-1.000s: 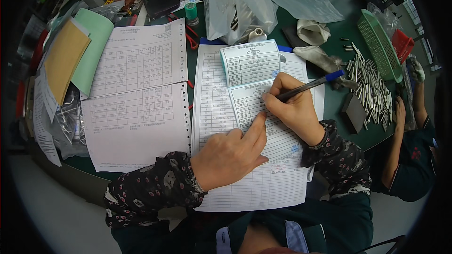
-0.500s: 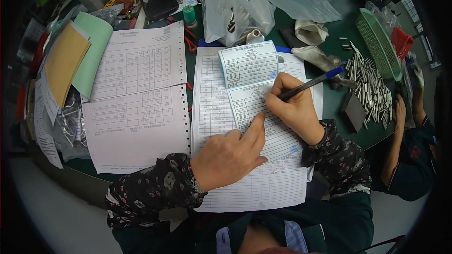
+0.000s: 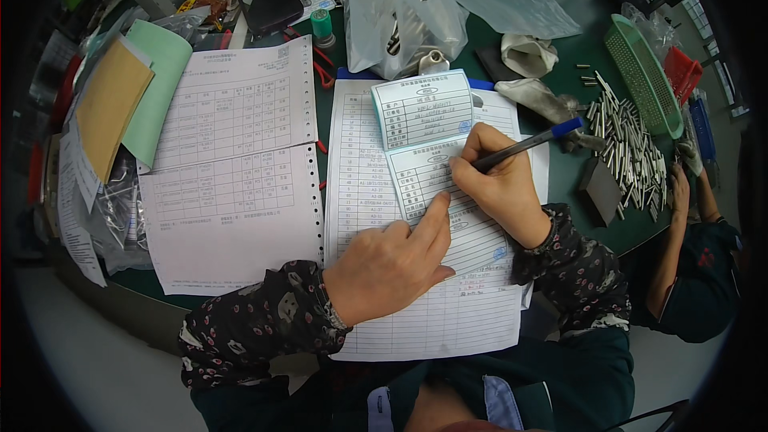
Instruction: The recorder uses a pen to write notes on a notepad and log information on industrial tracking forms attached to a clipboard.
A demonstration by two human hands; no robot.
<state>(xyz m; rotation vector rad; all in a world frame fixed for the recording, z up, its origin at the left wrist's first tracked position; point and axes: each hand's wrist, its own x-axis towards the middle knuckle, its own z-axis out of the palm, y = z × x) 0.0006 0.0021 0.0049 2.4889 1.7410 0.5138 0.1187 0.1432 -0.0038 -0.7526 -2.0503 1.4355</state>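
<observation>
Little has shifted since earlier: right hand [image 3: 500,184] still pinches pen [image 3: 524,146], long axis toward 2 o'clock, tip on pale blue slip [image 3: 424,140]; left hand [image 3: 392,268], fingers curled, index extended, pins slip from 7 o'clock; right hand nearer the writing point, table [image 3: 560,56] beneath.

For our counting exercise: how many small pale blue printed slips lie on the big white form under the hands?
2. One pale blue slip lies at the form's top; the second slip sits just below it, under the right hand and left hand. More could lie hidden beneath.
</observation>
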